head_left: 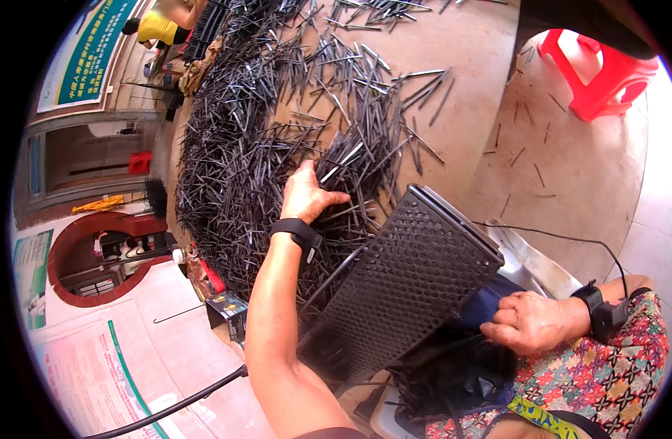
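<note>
Reaching left hand (pixel 307 194) into heap of dark metal pins (pixel 233 161) on surface (pixel 468 95), fingers pinching a few | right hand (pixel 530 322) clenched on perforated black tray (pixel 409 285) at lap | best gathered aligned, tray steady, tilted toward heap

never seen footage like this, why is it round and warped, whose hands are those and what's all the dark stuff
There is no machine here: a person wears a wide fisheye camera on the head, looking down, which bends the edges. The left hand reaches into a big heap of thin dark metal rods spread over the brown table. The right hand rests by the lap and steadies a black perforated panel tilted against the heap. Both wrists wear black bands. A red plastic stool stands at upper right, and another person in yellow works far off.
</note>
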`<action>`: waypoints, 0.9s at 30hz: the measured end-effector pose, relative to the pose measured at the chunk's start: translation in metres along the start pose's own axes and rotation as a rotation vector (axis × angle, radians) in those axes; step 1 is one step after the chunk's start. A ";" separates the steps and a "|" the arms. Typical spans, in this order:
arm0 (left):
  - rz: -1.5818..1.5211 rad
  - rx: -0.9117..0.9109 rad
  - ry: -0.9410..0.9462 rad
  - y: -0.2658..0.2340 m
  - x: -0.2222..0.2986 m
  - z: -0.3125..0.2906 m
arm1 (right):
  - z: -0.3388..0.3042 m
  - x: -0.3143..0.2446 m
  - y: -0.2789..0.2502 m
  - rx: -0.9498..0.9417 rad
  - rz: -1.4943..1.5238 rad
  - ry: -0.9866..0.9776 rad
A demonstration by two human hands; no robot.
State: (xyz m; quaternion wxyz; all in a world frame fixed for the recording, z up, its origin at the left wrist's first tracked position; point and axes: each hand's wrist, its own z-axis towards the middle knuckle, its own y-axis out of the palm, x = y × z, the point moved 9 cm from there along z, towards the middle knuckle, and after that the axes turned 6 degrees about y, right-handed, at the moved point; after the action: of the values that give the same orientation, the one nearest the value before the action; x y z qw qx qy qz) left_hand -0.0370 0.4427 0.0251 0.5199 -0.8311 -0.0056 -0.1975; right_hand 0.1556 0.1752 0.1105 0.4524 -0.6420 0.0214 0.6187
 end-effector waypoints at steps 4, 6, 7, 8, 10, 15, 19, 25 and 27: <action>-0.238 0.105 0.063 0.006 -0.019 0.012 | 0.002 0.007 -0.044 0.318 0.178 0.032; -0.073 0.113 -0.002 0.004 -0.025 0.004 | -0.003 0.025 -0.062 0.459 0.108 0.160; -0.099 0.102 -0.018 0.007 -0.030 0.001 | -0.003 0.038 -0.073 0.507 0.094 0.256; -0.126 0.099 -0.028 0.004 -0.035 -0.002 | -0.003 0.049 -0.085 0.557 0.070 0.348; -0.107 0.179 0.052 -0.016 -0.009 0.002 | -0.003 0.066 -0.114 0.705 -0.130 0.379; -0.352 0.383 0.061 -0.057 -0.013 -0.015 | 0.048 0.155 -0.136 0.772 -0.453 0.365; -0.578 0.472 0.036 -0.082 -0.024 -0.026 | 0.094 0.246 -0.133 0.662 -0.712 0.781; -0.832 0.643 -0.051 -0.102 -0.033 -0.051 | 0.194 0.266 -0.057 0.361 -0.504 0.594; -0.959 0.646 -0.081 -0.099 -0.050 -0.057 | 0.226 0.236 -0.037 0.101 -0.121 0.387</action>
State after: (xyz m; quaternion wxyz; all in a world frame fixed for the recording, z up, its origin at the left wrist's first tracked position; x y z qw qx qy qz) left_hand -0.1227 0.4488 0.1157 0.5991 -0.5417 -0.4613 -0.3672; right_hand 0.0568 0.4601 -0.0216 0.5080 -0.7253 0.1003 0.4536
